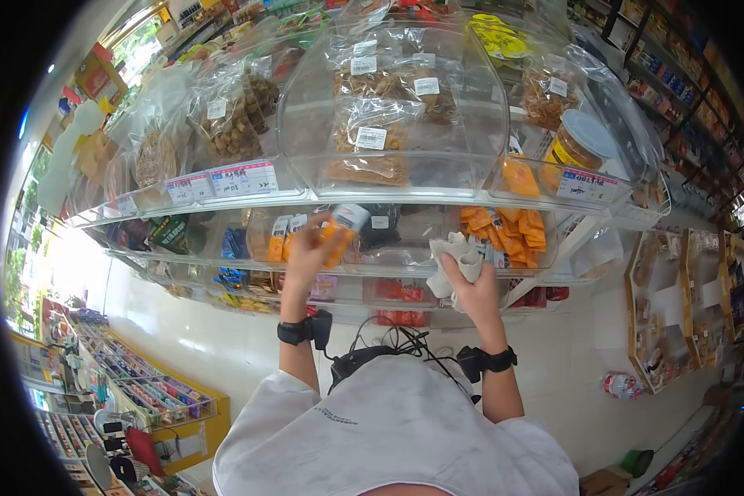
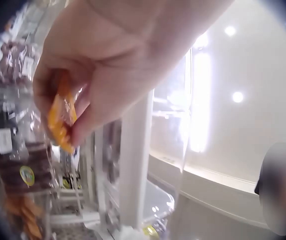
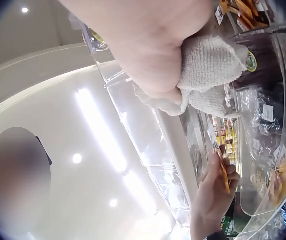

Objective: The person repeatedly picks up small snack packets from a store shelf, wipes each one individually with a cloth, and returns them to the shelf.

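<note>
An orange and white packet is pinched in my left hand, held in front of the second shelf level. In the left wrist view the left hand has thumb and fingers closed on the orange packet. My right hand grips a crumpled whitish cloth near the bin of orange packets. The right wrist view shows the textured cloth bunched under the right hand, and the left hand beyond it. More orange-white packets stand behind the left hand.
Clear bins of bagged snacks line the upper shelf, whose edge runs above both hands. A lidded jar is at the right. Dark bags lie between the hands; red packets sit lower. Black cables hang near the torso.
</note>
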`<control>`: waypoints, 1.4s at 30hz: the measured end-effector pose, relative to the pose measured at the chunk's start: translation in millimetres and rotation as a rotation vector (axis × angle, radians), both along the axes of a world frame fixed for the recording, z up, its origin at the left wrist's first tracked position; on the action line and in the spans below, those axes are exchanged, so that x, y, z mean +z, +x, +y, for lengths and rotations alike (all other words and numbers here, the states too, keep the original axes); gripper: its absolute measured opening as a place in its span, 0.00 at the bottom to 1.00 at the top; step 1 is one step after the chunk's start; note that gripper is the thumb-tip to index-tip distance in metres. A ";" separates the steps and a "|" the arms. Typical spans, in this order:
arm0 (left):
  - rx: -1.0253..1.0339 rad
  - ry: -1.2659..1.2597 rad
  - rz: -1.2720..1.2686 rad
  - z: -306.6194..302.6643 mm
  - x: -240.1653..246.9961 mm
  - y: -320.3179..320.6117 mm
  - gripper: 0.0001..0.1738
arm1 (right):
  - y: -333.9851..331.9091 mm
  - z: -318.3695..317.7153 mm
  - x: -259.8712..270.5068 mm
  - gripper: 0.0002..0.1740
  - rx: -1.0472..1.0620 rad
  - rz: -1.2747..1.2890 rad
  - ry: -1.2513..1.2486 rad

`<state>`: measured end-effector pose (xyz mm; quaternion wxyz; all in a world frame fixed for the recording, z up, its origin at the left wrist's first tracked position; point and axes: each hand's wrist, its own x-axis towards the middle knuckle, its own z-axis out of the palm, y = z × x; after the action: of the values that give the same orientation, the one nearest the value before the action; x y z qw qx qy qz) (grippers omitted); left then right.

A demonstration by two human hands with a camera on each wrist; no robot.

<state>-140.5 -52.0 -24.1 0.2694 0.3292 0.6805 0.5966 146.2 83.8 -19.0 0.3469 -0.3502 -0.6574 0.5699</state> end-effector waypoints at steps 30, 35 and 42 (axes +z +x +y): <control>0.622 -0.406 1.050 -24.7 -141.4 -101.3 0.16 | 64.7 7.0 -1.0 0.16 -0.191 0.091 -0.019; 0.513 -0.547 0.902 -7.9 -127.1 -73.4 0.16 | 60.9 7.9 -7.6 0.17 -0.150 0.063 0.000; 0.537 -0.847 1.047 -4.5 -128.9 -85.8 0.18 | 69.8 6.3 -5.2 0.17 -0.207 0.090 0.012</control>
<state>-226.3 -56.5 -153.0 -0.1433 0.2605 0.9504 0.0915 216.0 90.1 -24.2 0.4349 -0.3882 -0.6049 0.5424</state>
